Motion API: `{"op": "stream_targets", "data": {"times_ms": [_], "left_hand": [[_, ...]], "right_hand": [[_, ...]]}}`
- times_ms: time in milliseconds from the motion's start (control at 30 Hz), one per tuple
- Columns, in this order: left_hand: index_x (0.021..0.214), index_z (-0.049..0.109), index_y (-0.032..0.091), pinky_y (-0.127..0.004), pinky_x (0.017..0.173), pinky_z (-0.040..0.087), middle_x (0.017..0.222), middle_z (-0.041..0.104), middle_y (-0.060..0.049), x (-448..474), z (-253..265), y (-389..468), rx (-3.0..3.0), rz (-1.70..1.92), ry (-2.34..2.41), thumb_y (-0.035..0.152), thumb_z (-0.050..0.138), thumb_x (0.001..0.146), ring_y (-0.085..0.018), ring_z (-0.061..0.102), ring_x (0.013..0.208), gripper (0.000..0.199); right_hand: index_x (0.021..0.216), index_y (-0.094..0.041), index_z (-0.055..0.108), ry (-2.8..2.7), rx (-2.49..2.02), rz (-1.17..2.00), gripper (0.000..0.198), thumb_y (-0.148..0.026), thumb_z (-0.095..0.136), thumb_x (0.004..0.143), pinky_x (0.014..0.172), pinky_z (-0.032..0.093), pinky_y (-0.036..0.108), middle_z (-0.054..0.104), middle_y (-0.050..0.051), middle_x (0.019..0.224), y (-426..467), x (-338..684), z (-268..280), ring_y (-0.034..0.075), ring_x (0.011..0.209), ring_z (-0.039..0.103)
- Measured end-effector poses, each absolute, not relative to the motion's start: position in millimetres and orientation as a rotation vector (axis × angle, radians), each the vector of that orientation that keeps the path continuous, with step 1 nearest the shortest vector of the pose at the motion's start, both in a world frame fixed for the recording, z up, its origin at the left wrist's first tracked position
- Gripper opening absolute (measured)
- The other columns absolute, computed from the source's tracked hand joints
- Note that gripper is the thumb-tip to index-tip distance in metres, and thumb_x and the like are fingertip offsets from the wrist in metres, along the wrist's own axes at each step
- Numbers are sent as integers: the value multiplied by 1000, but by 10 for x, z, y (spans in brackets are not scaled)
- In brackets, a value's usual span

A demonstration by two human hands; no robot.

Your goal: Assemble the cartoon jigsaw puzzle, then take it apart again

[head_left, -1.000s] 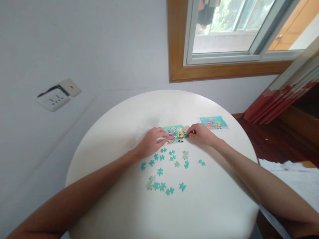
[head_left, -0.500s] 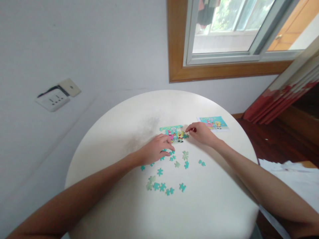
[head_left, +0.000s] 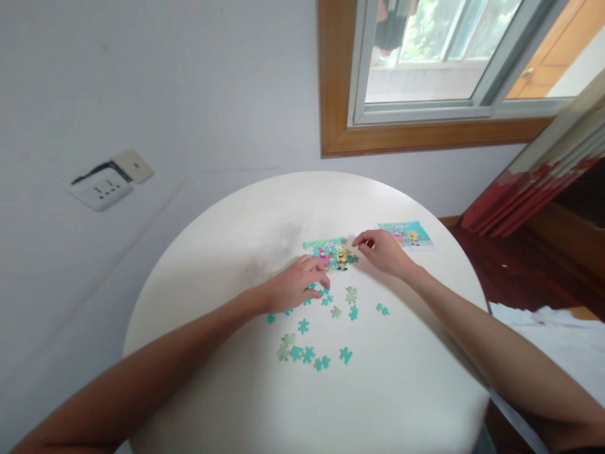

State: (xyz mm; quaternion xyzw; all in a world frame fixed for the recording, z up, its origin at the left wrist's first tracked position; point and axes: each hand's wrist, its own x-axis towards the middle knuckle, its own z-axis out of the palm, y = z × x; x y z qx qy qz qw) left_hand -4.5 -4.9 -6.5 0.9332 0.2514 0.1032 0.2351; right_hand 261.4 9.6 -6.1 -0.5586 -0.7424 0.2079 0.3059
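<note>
A partly joined jigsaw puzzle (head_left: 333, 251) lies on the round white table (head_left: 227, 252), showing a pink and a yellow cartoon figure on turquoise. My left hand (head_left: 300, 280) rests over its lower left corner, fingers stretched and thumb apart, covering part of it. At the puzzle's right edge, my right hand (head_left: 380, 249) has thumb and forefinger pinched together. Whatever is between those fingertips is too small to make out. Loose turquoise puzzle pieces (head_left: 303, 326) and pale green puzzle pieces (head_left: 350, 295) lie scattered nearer me, some partly under my left hand.
Beyond my right wrist lies a reference picture (head_left: 411, 233) with the same cartoon figures. The wall (head_left: 212, 94) with a socket (head_left: 101, 188) rises behind and left of the table. A window (head_left: 425, 63) is above, a curtain (head_left: 520, 183) and white papers (head_left: 543, 347) at right.
My right hand has shifted very slightly up along the puzzle's right edge. My left hand stays almost where it was, and the loose pieces lie the same.
</note>
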Motion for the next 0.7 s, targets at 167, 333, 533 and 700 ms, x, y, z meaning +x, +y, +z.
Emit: {"op": "stream_targets", "data": {"times_ms": [167,333,533,700], "left_hand": [[98,62,24,-37,100,37,116,53,-5,-85,-39,-56,2528,254,694,16,69,81,-24,45,116,20],[91,59,21,-34,92,41,107,58,-5,-76,-5,-40,2491,285,686,17,71,78,-22,51,106,18],[83,60,17,-22,59,41,68,57,3,29,-15,-71,2160,436,827,24,64,83,-11,53,62,7],[79,65,14,-22,57,45,67,64,-2,100,-60,-72,1915,723,989,29,65,82,-11,58,61,15]], "right_hand": [[83,-16,73,-1967,-1471,572,25,-13,50,75,65,43,27,72,4,76,94,2601,-61,15,64,59],[82,-16,73,-1952,-1450,605,25,-13,49,75,61,42,26,70,3,72,78,2570,-45,13,61,58],[81,-15,72,-1929,-1230,897,17,-20,55,80,61,44,26,71,4,77,-7,2432,-31,13,65,58],[83,-16,71,-1801,-1054,1263,17,-32,66,79,60,44,25,66,2,72,-136,2254,-73,11,63,55]]}}
